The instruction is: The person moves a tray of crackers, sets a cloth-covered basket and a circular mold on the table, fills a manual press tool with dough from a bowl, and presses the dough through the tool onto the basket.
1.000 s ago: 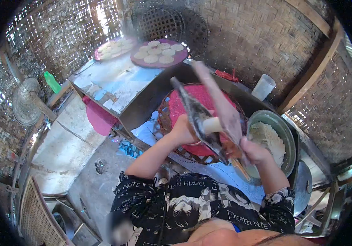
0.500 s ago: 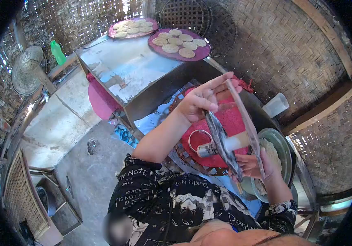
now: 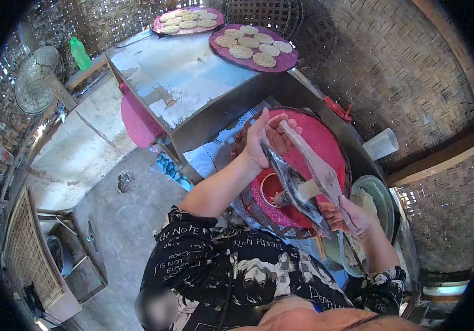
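Note:
A press-like tool (image 3: 319,171) of two flat boards, with a pale cylinder between them, is held over the round pink cloth-covered tray (image 3: 328,140). My left hand (image 3: 270,138) has its fingers around the upper ends of both boards. At the lower ends, my right hand (image 3: 350,216) grips the boards, its thumb on the outer one. Below the dark board, a ring-shaped mould (image 3: 270,190) lies over the pink cloth, partly hidden by the tool. Beside my right hand is a green basin (image 3: 380,196) with pale dough or grated matter in it.
Two pink trays (image 3: 289,63) (image 3: 157,27) with several pale round cakes stand on the worn box top (image 3: 154,71). A translucent cup (image 3: 381,144) and a red cloth (image 3: 337,109) lie along the right ledge. A green bottle (image 3: 80,54) is at the left, near a woven strainer (image 3: 39,80).
The view has shifted, and the tool has turned in my hands. My left hand has gone from the tool's middle to its upper ends; my right hand stays at the lower ends.

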A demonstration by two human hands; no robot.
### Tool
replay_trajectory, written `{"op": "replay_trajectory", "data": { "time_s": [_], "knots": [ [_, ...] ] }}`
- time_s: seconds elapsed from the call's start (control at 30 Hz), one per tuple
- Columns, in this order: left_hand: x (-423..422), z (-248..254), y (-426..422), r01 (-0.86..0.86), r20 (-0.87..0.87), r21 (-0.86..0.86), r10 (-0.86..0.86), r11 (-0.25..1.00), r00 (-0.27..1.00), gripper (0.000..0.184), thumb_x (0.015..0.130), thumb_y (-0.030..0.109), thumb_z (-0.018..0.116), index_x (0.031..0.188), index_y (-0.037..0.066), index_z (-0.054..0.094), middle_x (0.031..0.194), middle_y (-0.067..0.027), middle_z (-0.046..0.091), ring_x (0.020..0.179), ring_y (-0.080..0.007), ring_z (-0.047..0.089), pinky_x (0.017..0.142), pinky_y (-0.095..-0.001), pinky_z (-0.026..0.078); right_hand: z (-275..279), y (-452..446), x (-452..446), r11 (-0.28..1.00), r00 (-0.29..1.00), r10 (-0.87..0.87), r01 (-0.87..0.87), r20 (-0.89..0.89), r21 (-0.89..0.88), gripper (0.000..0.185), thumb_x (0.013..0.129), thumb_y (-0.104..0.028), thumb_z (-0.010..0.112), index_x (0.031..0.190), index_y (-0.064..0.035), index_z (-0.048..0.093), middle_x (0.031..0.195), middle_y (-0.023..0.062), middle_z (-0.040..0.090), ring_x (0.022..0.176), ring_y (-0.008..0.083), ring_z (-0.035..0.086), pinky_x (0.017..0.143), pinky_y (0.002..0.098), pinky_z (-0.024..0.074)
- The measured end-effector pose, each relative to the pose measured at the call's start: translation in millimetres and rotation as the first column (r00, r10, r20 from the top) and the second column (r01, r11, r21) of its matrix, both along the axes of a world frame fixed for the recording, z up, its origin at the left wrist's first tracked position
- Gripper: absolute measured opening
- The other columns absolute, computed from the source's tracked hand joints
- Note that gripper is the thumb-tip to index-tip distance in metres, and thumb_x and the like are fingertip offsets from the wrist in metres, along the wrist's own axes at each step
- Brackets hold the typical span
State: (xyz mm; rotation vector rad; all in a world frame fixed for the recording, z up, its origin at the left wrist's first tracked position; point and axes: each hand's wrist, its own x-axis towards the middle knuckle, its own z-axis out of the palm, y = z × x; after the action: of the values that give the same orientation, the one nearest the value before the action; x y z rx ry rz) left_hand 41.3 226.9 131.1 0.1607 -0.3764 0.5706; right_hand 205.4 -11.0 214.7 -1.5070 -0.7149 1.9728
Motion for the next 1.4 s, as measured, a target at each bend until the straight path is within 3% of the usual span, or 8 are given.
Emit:
{"op": "replay_trajectory", "data": {
  "time_s": [0.17,0.27,0.37,0.57,0.9,1.03,1.23,1.4],
  "knots": [
    [-16.0,4.2,12.4,-0.079,-0.085,0.019,0.081,0.997,0.993,0.043,0.084,0.049,0.050,0.090,0.009,0.065,0.090,-0.0108,0.062,0.093,-0.0286,0.058,0.082,-0.0435,0.047,-6.5,11.4,-16.3,0.997,0.997,-0.070,0.070,0.043,-0.014,0.076,0.080,-0.064,0.042,0.126,-0.0044,0.039,0.105,0.0147,0.056,0.088,0.0260,0.059,0.078,0.0375,0.0472],
    [-19.5,13.3,24.1,-0.080,-0.079,0.052,0.084,0.995,0.993,0.042,0.084,0.049,0.049,0.087,0.010,0.064,0.086,-0.0098,0.061,0.089,-0.0274,0.058,0.079,-0.0429,0.048,-14.0,18.5,-22.7,0.986,0.986,-0.138,0.128,0.090,0.107,0.070,0.084,-0.058,0.040,0.125,-0.0025,0.041,0.107,0.0161,0.056,0.086,0.0293,0.061,0.077,0.0377,0.0485],
    [-15.4,14.8,34.7,-0.077,-0.044,0.093,0.081,0.993,0.996,0.041,0.085,0.049,0.048,0.086,0.011,0.064,0.084,-0.0082,0.060,0.088,-0.0266,0.058,0.077,-0.0428,0.048,-14.9,25.7,-11.6,0.992,0.992,-0.041,0.026,0.119,0.121,0.066,0.084,-0.057,0.042,0.121,-0.0020,0.044,0.100,0.0132,0.059,0.080,0.0237,0.061,0.072,0.0333,0.0502],
    [9.1,4.1,35.9,-0.058,-0.016,0.083,0.059,0.995,0.998,0.041,0.086,0.050,0.044,0.078,0.014,0.063,0.081,-0.0051,0.059,0.086,-0.0249,0.058,0.067,-0.0418,0.051,6.8,27.6,-21.7,0.957,0.952,-0.116,0.031,0.284,0.287,0.062,0.085,-0.052,0.047,0.119,-0.0006,0.044,0.097,0.0075,0.059,0.076,0.0124,0.058,0.063,0.0268,0.0492],
    [1.8,-2.8,-0.3,-0.093,-0.258,-0.050,0.077,0.994,0.963,0.041,0.084,0.051,0.047,0.070,0.014,0.059,0.073,-0.0044,0.058,0.076,-0.0247,0.059,0.065,-0.0409,0.050,-0.1,-2.0,-27.4,0.974,0.942,-0.162,0.103,0.295,0.204,0.060,0.082,-0.053,0.050,0.114,-0.0034,0.045,0.075,0.0059,0.058,0.055,0.0132,0.056,0.046,0.0239,0.0447],
    [-9.5,-3.4,9.2,-0.062,-0.216,-0.058,0.048,0.996,0.975,0.046,0.083,0.054,0.046,0.069,0.012,0.058,0.071,-0.0071,0.058,0.073,-0.0270,0.058,0.065,-0.0410,0.049,-13.3,1.9,-33.2,0.973,0.952,-0.123,0.059,0.282,0.225,0.053,0.084,-0.048,0.050,0.114,-0.0046,0.046,0.075,0.0052,0.057,0.055,0.0120,0.055,0.046,0.0253,0.0432],
    [-8.2,7.4,16.2,-0.092,-0.212,-0.047,0.080,0.995,0.974,0.049,0.082,0.058,0.046,0.065,0.013,0.055,0.065,-0.0058,0.055,0.067,-0.0253,0.056,0.061,-0.0384,0.047,-15.7,11.7,-34.0,0.918,0.839,-0.183,-0.042,0.513,0.395,0.051,0.085,-0.045,0.051,0.114,-0.0031,0.046,0.073,0.0050,0.055,0.054,0.0122,0.054,0.047,0.0254,0.0436],
    [-0.1,2.2,-2.0,-0.069,-0.242,-0.073,0.049,0.995,0.969,0.048,0.081,0.058,0.048,0.060,0.015,0.053,0.060,-0.0025,0.053,0.061,-0.0221,0.053,0.061,-0.0361,0.045,-2.4,-6.7,-39.6,0.965,0.855,-0.175,0.051,0.488,0.257,0.053,0.084,-0.045,0.052,0.114,-0.0011,0.046,0.075,0.0062,0.056,0.054,0.0127,0.054,0.049,0.0256,0.0449]
  ]
}}
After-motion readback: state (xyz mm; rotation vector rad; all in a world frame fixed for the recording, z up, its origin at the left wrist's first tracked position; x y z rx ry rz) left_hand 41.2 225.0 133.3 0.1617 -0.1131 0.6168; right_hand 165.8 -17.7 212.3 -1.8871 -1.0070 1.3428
